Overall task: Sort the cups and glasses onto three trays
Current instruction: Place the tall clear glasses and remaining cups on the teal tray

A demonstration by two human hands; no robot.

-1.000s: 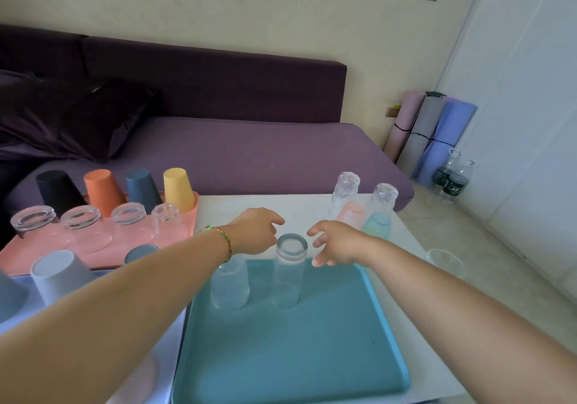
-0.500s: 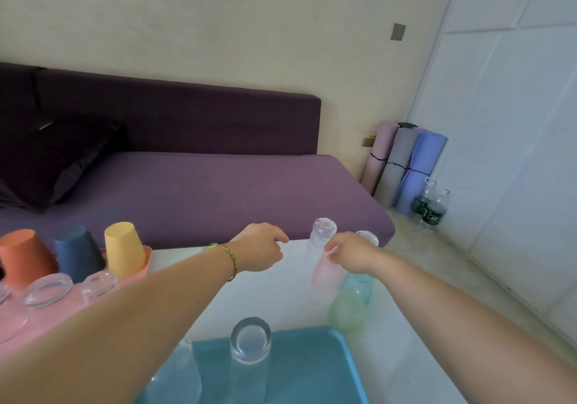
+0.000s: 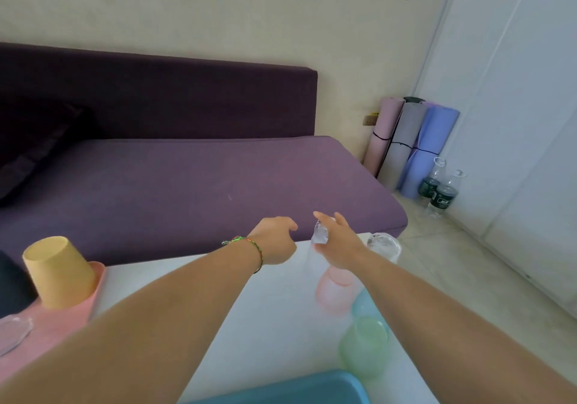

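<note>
Head view: the yellow cup (image 3: 59, 271) stands inverted on the pink tray (image 3: 67, 319) at left. Clear glass (image 3: 319, 241), pink (image 3: 335, 291) and green (image 3: 363, 349) glasses wait unsorted on the counter (image 3: 274, 310). Right hand (image 3: 338, 241) spread beside the clear glass; left hand (image 3: 274, 239) loosely curled, empty. Much seems left.

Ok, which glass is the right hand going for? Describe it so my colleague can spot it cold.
Start at the white table in front of the purple sofa and go to its far right corner. There, inverted glasses cluster together; the right hand reaches over the tall clear one at the back. Unlike the pink, green and blue tinted glasses nearer the camera, it is colourless.
</note>
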